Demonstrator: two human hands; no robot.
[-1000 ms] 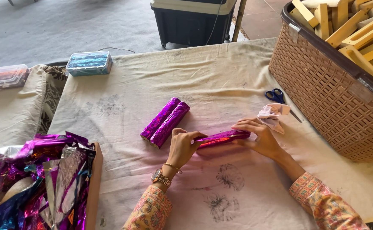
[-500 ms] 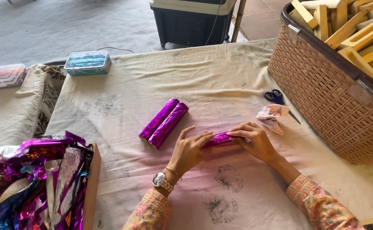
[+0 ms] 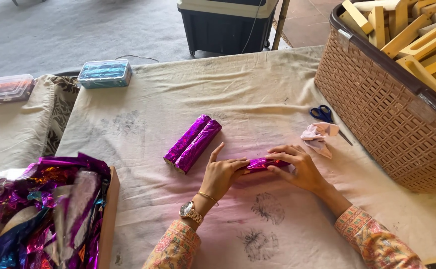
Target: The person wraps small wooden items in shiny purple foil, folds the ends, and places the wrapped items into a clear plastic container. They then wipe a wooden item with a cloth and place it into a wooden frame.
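While both hands press on it, the shiny purple foil-wrapped stick (image 3: 260,163) lies flat near the middle of the cream cloth-covered tabletop (image 3: 257,89), a little toward the near edge. The left hand (image 3: 221,175) lies palm down over its left end, fingers together and thumb raised. The right hand (image 3: 297,168) covers the right end, with bent fingers closed narrowly on the foil. Only the middle part of the stick shows between them.

Just left of the hands, 2 finished purple foil rolls (image 3: 192,143) lie side by side, touching, at a slant. A crumpled pink-white paper piece (image 3: 318,137) and blue-handled scissors (image 3: 323,114) lie toward the right edge, beside the brown woven plastic basket (image 3: 377,109) full of pale wooden pieces (image 3: 417,37).

At the far left corner stands a flat rectangular clear box with a blue label (image 3: 105,73). A second clear box with red content (image 3: 4,87) is further left, on another cloth. At the near left corner a heap of crumpled purple foil sheets (image 3: 38,209) lies.
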